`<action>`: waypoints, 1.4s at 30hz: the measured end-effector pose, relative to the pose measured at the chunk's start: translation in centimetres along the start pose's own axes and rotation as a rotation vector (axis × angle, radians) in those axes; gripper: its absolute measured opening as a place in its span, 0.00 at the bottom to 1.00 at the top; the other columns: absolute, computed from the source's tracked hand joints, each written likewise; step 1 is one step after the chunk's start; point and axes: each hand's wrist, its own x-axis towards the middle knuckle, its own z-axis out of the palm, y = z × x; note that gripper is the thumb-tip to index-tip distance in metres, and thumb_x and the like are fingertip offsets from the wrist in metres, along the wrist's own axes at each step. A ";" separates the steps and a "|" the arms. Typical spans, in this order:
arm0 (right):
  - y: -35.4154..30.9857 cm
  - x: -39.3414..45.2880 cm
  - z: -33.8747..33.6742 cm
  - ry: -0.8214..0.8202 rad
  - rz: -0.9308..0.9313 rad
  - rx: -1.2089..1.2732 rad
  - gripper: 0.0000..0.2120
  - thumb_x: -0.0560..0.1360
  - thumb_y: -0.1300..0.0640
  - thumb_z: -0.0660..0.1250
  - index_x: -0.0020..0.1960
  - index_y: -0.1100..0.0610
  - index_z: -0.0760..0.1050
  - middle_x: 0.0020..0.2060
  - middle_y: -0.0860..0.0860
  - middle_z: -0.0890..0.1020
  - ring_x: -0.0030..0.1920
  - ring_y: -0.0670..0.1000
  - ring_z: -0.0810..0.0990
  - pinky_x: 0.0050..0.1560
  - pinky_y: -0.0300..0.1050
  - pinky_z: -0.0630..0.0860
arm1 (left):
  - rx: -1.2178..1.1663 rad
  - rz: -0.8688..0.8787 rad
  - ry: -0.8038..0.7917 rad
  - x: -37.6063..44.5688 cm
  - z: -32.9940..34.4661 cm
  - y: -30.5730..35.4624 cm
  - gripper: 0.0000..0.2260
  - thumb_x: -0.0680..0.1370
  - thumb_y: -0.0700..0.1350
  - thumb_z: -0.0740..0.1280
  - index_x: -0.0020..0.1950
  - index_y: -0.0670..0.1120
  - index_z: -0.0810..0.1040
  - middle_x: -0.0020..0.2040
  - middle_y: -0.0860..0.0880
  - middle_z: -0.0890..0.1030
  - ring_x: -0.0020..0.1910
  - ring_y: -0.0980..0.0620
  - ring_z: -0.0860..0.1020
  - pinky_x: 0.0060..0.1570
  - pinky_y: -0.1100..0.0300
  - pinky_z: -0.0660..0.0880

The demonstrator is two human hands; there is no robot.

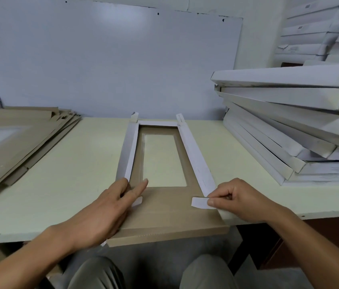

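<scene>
Brown cardboard blank [164,213] lies flat at the near edge of the table [70,180], between a pile of blanks [18,138] on the left and stacked white boxes [289,126] on the right. Its white side flaps [128,151] are folded up. The left hand [102,209] presses its near left corner with straight fingers (gripping nothing), while the right hand [239,199] pinches a white tab [198,202] at the right flap's near end between thumb and curled fingers.

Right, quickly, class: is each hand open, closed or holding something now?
Left hand: open, straight fingers pressing on the cardboard blank.
Right hand: closed, pinching the white tab at the blank's near right corner.
</scene>
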 end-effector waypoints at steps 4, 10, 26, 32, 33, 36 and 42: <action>0.5 -0.1 0.7 0.102 -0.061 0.003 0.05 0.74 0.53 0.75 0.45 0.43 0.83 0.28 0.46 0.75 0.30 0.42 0.70 0.34 0.34 0.67 | -0.096 0.062 0.105 -0.3 -0.7 0.1 0.01 0.82 0.51 0.60 0.51 0.56 0.70 0.45 0.59 0.71 0.41 0.58 0.73 0.39 0.70 0.68; -0.2 -0.9 1.0 0.149 -0.026 0.034 0.09 0.72 0.57 0.77 0.39 0.44 0.82 0.28 0.50 0.79 0.29 0.43 0.72 0.34 0.38 0.71 | -0.147 0.106 -0.036 -1.1 -2.4 -0.5 0.11 0.79 0.56 0.66 0.58 0.54 0.81 0.58 0.60 0.79 0.60 0.61 0.77 0.58 0.57 0.76; -2.6 -2.0 -0.7 -0.050 0.012 -0.093 0.28 0.74 0.35 0.54 0.40 0.58 0.77 0.34 0.54 0.80 0.33 0.46 0.80 0.37 0.39 0.76 | -0.245 -0.086 0.019 -0.7 -2.7 0.6 0.13 0.82 0.54 0.57 0.45 0.49 0.75 0.34 0.50 0.76 0.32 0.54 0.72 0.35 0.58 0.71; -1.8 -1.0 -0.4 -0.009 -0.034 -0.152 0.21 0.80 0.49 0.62 0.34 0.59 0.64 0.30 0.55 0.68 0.29 0.44 0.72 0.34 0.39 0.70 | -0.325 -0.148 0.211 0.5 -1.9 1.2 0.06 0.77 0.47 0.63 0.41 0.50 0.76 0.38 0.53 0.74 0.37 0.53 0.73 0.38 0.64 0.69; -1.6 -0.8 -0.3 0.007 -0.046 -0.173 0.21 0.81 0.50 0.62 0.33 0.58 0.63 0.30 0.53 0.66 0.30 0.44 0.67 0.35 0.40 0.66 | -0.358 -0.175 0.208 0.6 -1.8 1.1 0.07 0.78 0.48 0.63 0.42 0.50 0.77 0.37 0.52 0.75 0.35 0.53 0.73 0.37 0.61 0.70; -1.2 -0.4 0.0 0.040 -0.046 -0.208 0.20 0.81 0.53 0.65 0.31 0.56 0.68 0.33 0.48 0.70 0.34 0.44 0.71 0.38 0.36 0.67 | -0.390 -0.238 0.158 0.9 -1.6 1.1 0.08 0.81 0.47 0.65 0.42 0.49 0.77 0.36 0.48 0.77 0.35 0.47 0.73 0.38 0.54 0.71; -1.3 0.2 0.5 0.127 -0.062 -0.141 0.16 0.80 0.54 0.66 0.33 0.48 0.74 0.41 0.44 0.76 0.42 0.44 0.76 0.43 0.36 0.69 | -0.321 -0.362 0.088 2.4 -2.1 1.2 0.11 0.80 0.46 0.66 0.37 0.51 0.75 0.28 0.52 0.73 0.29 0.56 0.68 0.32 0.64 0.64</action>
